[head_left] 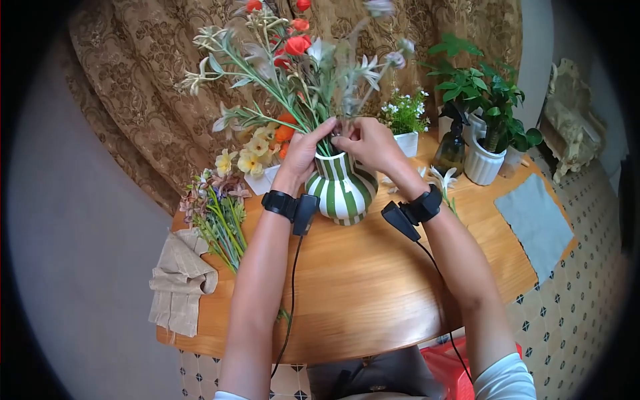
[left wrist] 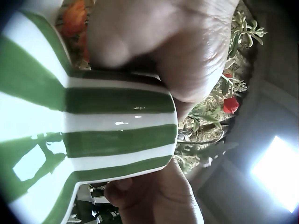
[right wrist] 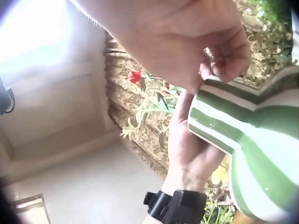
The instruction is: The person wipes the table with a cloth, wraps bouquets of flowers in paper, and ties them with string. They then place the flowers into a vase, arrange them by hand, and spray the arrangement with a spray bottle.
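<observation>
A green-and-white striped vase (head_left: 341, 193) stands on the wooden table and holds a bunch of artificial flowers. Red blooms (head_left: 298, 45), pale white-green sprays (head_left: 208, 41) and leafy stems fan out above its mouth. My left hand (head_left: 303, 155) is at the left of the neck, gripping the flower stems just above the rim with its thumb across them. Over the rim's right side, my right hand (head_left: 375, 141) pinches a thin stem between thumb and fingers; purple flower heads above it (head_left: 395, 60) look partly blurred. In the right wrist view the vase's neck (right wrist: 219, 112) hides part of my left hand.
More flowers with long green stems (head_left: 223, 227) lie at the left beside a crumpled beige cloth (head_left: 183, 280). Behind are yellow flowers (head_left: 252, 160) in a white pot. Potted plants and a dark glass bottle (head_left: 451, 152) stand at right, near a grey-blue cloth (head_left: 535, 220).
</observation>
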Demonstrator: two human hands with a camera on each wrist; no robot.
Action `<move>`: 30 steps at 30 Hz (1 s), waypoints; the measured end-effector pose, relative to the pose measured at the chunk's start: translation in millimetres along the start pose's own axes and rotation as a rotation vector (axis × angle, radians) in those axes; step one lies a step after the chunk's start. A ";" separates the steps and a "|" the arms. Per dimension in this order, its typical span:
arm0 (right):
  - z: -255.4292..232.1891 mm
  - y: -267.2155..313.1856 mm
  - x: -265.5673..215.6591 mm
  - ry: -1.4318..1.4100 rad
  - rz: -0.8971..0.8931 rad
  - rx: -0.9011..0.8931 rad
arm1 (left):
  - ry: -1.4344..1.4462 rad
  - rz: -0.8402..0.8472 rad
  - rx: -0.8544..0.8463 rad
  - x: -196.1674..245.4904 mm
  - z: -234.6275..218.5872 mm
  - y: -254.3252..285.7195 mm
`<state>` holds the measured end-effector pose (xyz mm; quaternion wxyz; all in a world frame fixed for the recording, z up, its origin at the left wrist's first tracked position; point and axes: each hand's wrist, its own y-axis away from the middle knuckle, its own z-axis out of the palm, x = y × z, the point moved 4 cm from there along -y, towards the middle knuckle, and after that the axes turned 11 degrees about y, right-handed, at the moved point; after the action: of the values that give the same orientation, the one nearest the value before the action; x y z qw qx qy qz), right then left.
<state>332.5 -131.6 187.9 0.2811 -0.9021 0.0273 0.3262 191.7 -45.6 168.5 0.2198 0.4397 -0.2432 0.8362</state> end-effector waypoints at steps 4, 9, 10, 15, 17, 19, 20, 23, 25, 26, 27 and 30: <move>-5.4 -13.2 10.3 -0.188 0.065 -0.022 | -0.024 0.098 -0.090 2.5 8.5 7.2; 6.4 -18.5 14.6 -0.123 -0.017 -0.024 | 0.024 0.155 -0.014 7.2 0.8 1.9; 4.0 -16.5 11.7 -0.058 -0.019 0.006 | 0.004 0.178 0.000 8.1 3.2 3.9; 3.7 -22.1 15.6 -0.154 -0.003 0.023 | -0.053 0.108 0.017 14.3 6.9 5.1; 9.4 -15.9 13.9 -0.310 0.028 -0.089 | -0.028 0.066 0.081 17.6 19.2 12.2; 2.3 -4.6 17.8 -0.312 0.028 -0.139 | -0.072 0.061 0.041 10.7 8.4 -2.9; -0.5 5.0 22.8 -0.329 0.031 -0.091 | -0.117 0.055 0.014 12.1 4.9 0.5; -12.1 37.0 37.8 -0.215 -0.080 -0.058 | -0.262 0.069 -0.087 5.5 -22.7 11.1; -26.7 68.5 24.5 -0.285 -0.006 -0.168 | -0.439 0.108 0.102 21.1 -16.4 62.4; -30.1 82.1 19.7 -0.299 -0.003 -0.237 | -0.540 0.154 0.110 17.0 -42.6 75.2; -31.9 94.9 14.3 -0.309 0.004 -0.302 | -0.736 0.216 0.083 22.0 -57.6 98.3; -18.8 123.6 -21.8 -0.285 -0.056 -0.441 | -0.976 0.163 0.297 40.4 -114.6 175.9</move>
<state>297.4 -248.3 152.3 0.0875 -0.8869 -0.1094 0.4403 -3.4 -108.7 108.2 -0.0497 0.7848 -0.2297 0.5735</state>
